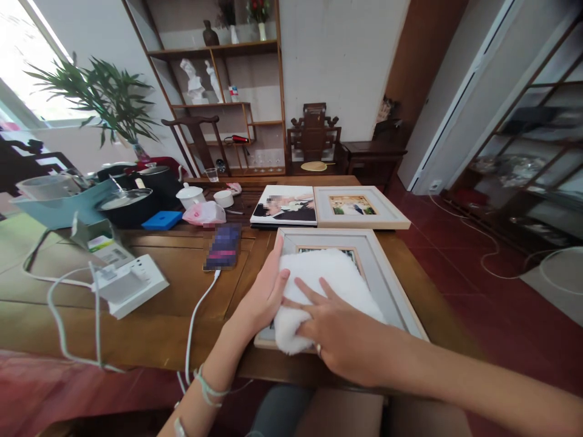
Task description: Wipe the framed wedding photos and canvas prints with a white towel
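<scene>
A picture frame [396, 300] with a pale wood edge and a grey mat lies flat at the table's front. On it rests a fluffy white cloth [332, 270], hiding most of the picture inside. My right hand [337, 328] presses the cloth down, the front fingers spread over it and the others curled into its near side. Against the frame's left edge, my left hand [266, 288] lies with its fingers stretched out along the side. Its thumb is up beside the cloth.
Behind lie another framed picture [392, 209] and a photo panel [262, 206]. Left of my hands is a phone [223, 247] on a white charging cable [194, 318]. Farther left are a white power strip [136, 285], a blue box [161, 220], dark pots [130, 206] and a light-blue basin [59, 209].
</scene>
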### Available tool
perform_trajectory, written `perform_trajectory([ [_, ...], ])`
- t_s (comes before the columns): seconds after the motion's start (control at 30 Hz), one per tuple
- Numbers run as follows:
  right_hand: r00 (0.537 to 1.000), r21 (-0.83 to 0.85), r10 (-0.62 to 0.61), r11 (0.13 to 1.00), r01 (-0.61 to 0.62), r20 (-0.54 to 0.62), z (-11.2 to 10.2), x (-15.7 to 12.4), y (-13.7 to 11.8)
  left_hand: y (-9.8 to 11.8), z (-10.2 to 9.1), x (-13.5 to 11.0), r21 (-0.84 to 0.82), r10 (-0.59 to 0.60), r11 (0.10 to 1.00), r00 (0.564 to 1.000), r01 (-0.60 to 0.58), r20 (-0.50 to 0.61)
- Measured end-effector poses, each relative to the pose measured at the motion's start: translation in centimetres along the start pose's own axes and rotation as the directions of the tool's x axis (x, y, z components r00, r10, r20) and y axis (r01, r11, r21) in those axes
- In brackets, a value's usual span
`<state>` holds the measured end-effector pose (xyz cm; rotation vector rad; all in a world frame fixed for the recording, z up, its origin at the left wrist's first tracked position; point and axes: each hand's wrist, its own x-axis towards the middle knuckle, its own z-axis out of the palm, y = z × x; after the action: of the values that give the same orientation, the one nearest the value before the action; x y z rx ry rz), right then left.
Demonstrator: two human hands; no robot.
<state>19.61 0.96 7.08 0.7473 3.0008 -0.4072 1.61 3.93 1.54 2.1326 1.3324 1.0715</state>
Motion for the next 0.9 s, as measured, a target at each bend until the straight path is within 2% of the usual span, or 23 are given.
perform_trajectory([
  [0.1, 0.999, 0.011, 0.009, 1.0, -0.01, 0.037, -0.4, -1.4, -0.3, 0.0, 0.0, 0.1, 0.021, -0.044, 0.999, 0.999, 0.044, 0.014],
  [0.2, 0.993, 0.02, 0.076, 0.997, -0.078, 0.086, -0.8, -2.7, 0.3, 0.1, 0.1, 0.2, 0.045, -0.096, 0.995, 0.995, 0.094, 0.03],
  [0.3, 0.986, -0.025, 0.144, 0.989, -0.143, 0.079, -0.5, -4.9, 1.1, 0.3, 0.1, 0.2, 0.099, -0.113, 0.989, 0.993, 0.109, 0.042],
  [0.47, 0.966, -0.125, 0.235, 0.961, -0.247, -0.103, 1.4, -9.8, 2.2, 0.5, 0.1, 0.4, 0.198, -0.025, 0.98, 0.996, 0.008, 0.083],
  [0.57, 0.942, -0.078, 0.254, 0.958, -0.276, -0.218, 1.4, -11.4, 3.4, 0.5, 0.3, 0.5, 0.219, 0.022, 0.975, 0.993, -0.047, 0.115],
  [0.63, 0.874, 0.015, 0.354, 0.929, -0.371, -0.334, 0.7, -11.5, 4.8, 0.5, 0.4, 0.5, 0.227, 0.03, 0.972, 0.992, -0.058, 0.126],
  [0.67, 0.807, 0.077, 0.419, 0.9, -0.428, -0.416, 0.3, -11.4, 5.6, 0.5, 0.4, 0.5, 0.227, 0.033, 0.972, 0.991, -0.062, 0.128],
  [0.73, 0.621, 0.186, 0.509, 0.84, -0.51, -0.596, -0.8, -10.7, 7.3, 0.5, 0.4, 0.5, 0.224, 0.042, 0.972, 0.991, -0.07, 0.125],
  [0.8, 0.426, 0.208, 0.508, 0.79, -0.577, -0.749, -2.0, -9.6, 9.1, 0.5, 0.3, 0.5, 0.221, 0.044, 0.973, 0.992, -0.07, 0.121],
  [0.83, 0.385, 0.175, 0.478, 0.776, -0.606, -0.79, -2.6, -9.0, 9.9, 0.5, 0.2, 0.5, 0.221, 0.04, 0.973, 0.992, -0.066, 0.121],
  [0.87, 0.409, 0.118, 0.449, 0.775, -0.621, -0.794, -3.2, -8.2, 10.5, 0.6, 0.2, 0.5, 0.222, 0.035, 0.973, 0.992, -0.061, 0.122],
  [0.9, 0.474, 0.054, 0.425, 0.786, -0.616, -0.771, -3.7, -7.2, 11.0, 0.6, 0.1, 0.5, 0.224, 0.03, 0.973, 0.992, -0.057, 0.124],
])
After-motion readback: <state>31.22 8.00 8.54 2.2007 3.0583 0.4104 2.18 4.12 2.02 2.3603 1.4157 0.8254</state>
